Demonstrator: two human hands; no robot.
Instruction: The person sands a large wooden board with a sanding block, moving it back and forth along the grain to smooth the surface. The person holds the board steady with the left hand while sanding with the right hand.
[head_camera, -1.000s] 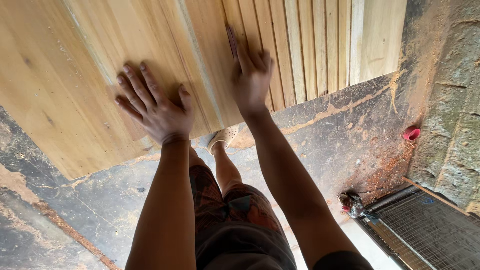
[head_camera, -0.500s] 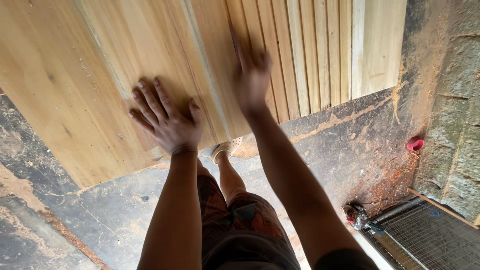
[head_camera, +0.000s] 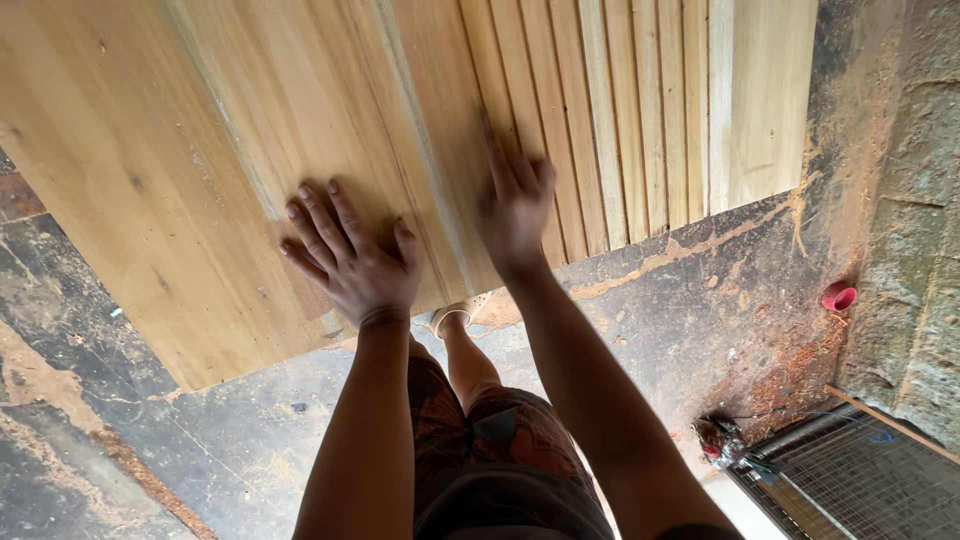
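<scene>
Across the far and left part of the scene, a wide pale wooden panel (head_camera: 180, 170) filled most of the view, its grain running away from the person. To its right, a row of narrow wooden slats (head_camera: 620, 110) stood edge to edge, ending in a broader plank (head_camera: 770, 100) at the far right. Below these lay a dark concrete floor (head_camera: 700, 310), streaked with orange sawdust (head_camera: 790, 360) on the right side. A rough grey stone wall (head_camera: 910, 200) rose along the right edge. At the near right corner sat a metal wire grille (head_camera: 860, 480).

The left hand (head_camera: 350, 260) lay flat on the wide panel near its lower edge, fingers spread and palm pressed against the wood. The right hand (head_camera: 515, 205) was placed just to the right, at the seam between the panel and the first slats, fingers extended and close together; it was blurred, so contact could not be confirmed.

One foot (head_camera: 450, 318) showed below the panel's edge, between the two forearms. A small red cap (head_camera: 838, 296) lay on the floor beside the stone wall.
</scene>
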